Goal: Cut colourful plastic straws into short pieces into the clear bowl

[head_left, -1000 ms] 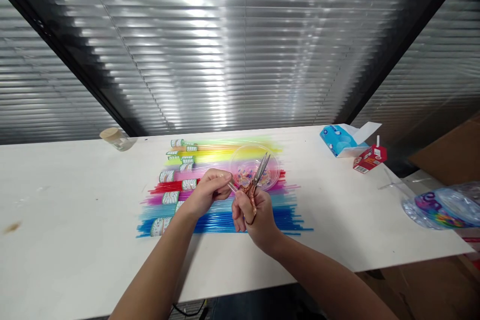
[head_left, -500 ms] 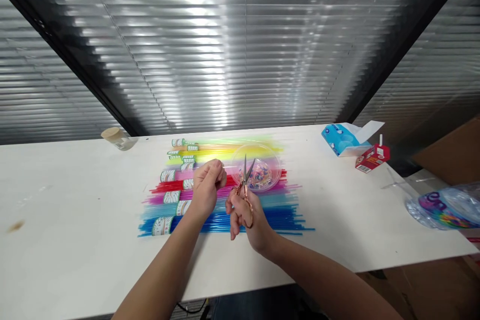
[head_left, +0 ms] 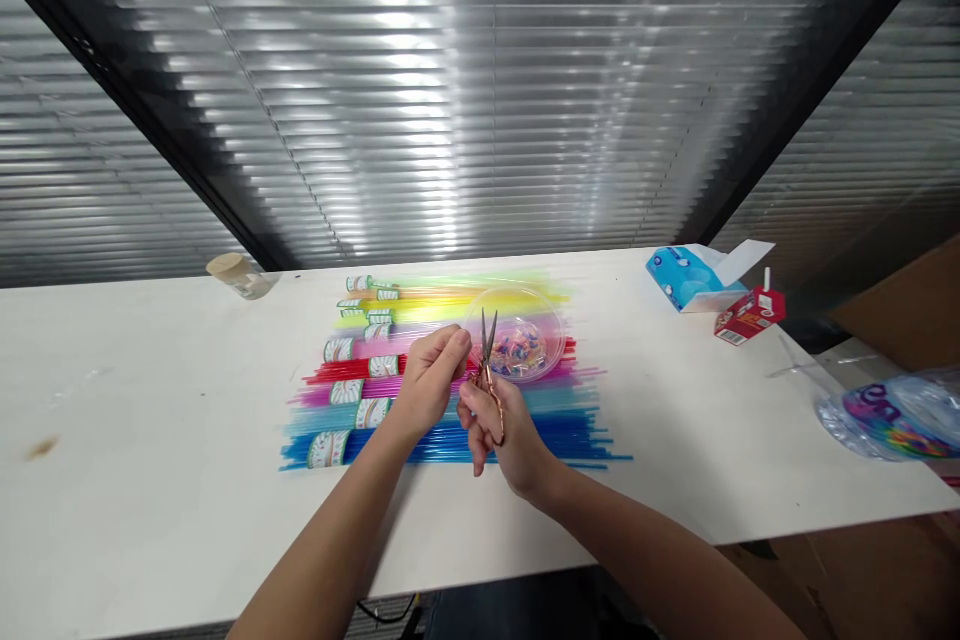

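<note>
My right hand (head_left: 501,425) is closed around the copper-coloured handles of a pair of scissors (head_left: 491,370), whose blades point up and stand slightly apart. Just left of the blades, my left hand (head_left: 433,375) is closed with thumb and fingertips pinched; what lies in the pinch, if anything, is too small to make out. Beneath both hands lie bundles of thin plastic tubes, among them blue tubes (head_left: 555,435), red tubes (head_left: 322,371) and yellow tubes (head_left: 420,303), with paper labels. A clear round bowl (head_left: 559,325) holding small colourful pieces (head_left: 521,352) sits on the bundles behind the scissors.
On the white table (head_left: 165,480), a jar with a tan lid (head_left: 238,275) stands back left. A blue tissue box (head_left: 686,278) and a red carton (head_left: 750,315) are back right. Clear plastic packaging (head_left: 892,415) lies at the right edge. Window blinds (head_left: 450,100) rise behind.
My left hand has shifted right, closer to the scissors. The scissor blades have drawn nearer together and turned a little more upright.
</note>
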Tool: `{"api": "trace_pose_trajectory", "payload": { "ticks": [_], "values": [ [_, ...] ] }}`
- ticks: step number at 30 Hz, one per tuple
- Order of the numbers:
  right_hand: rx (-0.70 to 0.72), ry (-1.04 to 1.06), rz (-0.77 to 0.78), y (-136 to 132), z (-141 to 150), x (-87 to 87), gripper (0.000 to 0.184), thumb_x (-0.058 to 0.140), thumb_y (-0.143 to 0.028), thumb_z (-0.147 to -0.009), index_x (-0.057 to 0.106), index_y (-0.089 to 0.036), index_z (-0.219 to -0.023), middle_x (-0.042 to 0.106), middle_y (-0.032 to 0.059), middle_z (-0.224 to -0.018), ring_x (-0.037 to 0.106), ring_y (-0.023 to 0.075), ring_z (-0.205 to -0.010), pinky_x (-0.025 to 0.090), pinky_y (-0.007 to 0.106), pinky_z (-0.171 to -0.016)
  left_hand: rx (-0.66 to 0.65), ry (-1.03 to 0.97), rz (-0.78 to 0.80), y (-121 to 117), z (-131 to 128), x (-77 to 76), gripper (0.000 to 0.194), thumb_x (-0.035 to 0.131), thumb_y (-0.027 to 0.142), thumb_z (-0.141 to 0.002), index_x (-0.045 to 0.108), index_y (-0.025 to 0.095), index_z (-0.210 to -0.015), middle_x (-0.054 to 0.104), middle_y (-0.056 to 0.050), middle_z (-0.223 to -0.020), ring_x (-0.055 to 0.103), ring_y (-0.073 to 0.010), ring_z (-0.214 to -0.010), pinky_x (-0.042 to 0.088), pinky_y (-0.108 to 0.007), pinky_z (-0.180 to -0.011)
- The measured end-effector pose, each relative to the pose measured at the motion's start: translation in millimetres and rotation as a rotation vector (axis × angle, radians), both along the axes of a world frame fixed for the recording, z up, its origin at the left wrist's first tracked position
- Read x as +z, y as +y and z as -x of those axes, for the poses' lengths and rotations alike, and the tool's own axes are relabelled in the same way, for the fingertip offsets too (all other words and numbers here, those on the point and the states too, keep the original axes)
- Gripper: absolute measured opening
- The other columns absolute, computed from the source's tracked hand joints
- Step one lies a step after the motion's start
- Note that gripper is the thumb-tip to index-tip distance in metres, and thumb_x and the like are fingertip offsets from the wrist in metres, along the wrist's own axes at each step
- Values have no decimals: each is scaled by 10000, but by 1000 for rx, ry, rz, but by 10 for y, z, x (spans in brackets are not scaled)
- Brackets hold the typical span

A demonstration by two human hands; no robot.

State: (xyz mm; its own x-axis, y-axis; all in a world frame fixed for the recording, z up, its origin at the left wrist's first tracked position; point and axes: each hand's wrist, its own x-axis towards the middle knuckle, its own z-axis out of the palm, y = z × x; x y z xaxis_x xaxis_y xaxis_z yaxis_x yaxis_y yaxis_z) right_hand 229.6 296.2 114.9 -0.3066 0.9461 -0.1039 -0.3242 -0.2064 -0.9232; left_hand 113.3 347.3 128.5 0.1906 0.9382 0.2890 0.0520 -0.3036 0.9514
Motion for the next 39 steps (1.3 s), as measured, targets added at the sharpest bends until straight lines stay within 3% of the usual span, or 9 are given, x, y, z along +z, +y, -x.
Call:
{"api": "trace_pose_trajectory", "payload": {
  "ticks": [15,27,35,39],
  "values": [
    [-12,28,88,6,39,-89,537,605,-647,-794,427,-181,-596,418,-79,-516,364,28,-245,260,166,-251,-9,51,62,55,36,29,486,498,507,-894,354,195,-551,327,45,-535,282,-94,-519,233,-264,-501],
    [-87,49,255,-8,117,-94,595,673,-731,-677,411,-199,-629,418,-100,-479,267,17,-242,280,183,-220,45,60,140,83,-15,-72,488,503,541,-889,361,194,-577,322,52,-539,285,-89,-515,243,-248,-491],
    [-38,65,264,-32,97,-55,574,637,-726,-711,444,-187,-670,470,-79,-569,329,21,-249,311,186,-236,75,43,116,79,-19,-45,486,485,541,-897,359,196,-579,336,56,-521,289,-86,-500,249,-239,-483],
    [15,50,187,-40,87,-93,529,616,-676,-763,444,-183,-676,472,-69,-610,361,23,-257,291,174,-241,86,59,112,75,-24,-26,487,483,539,-897,356,196,-576,334,56,-516,288,-84,-496,246,-236,-479]
  ]
}}
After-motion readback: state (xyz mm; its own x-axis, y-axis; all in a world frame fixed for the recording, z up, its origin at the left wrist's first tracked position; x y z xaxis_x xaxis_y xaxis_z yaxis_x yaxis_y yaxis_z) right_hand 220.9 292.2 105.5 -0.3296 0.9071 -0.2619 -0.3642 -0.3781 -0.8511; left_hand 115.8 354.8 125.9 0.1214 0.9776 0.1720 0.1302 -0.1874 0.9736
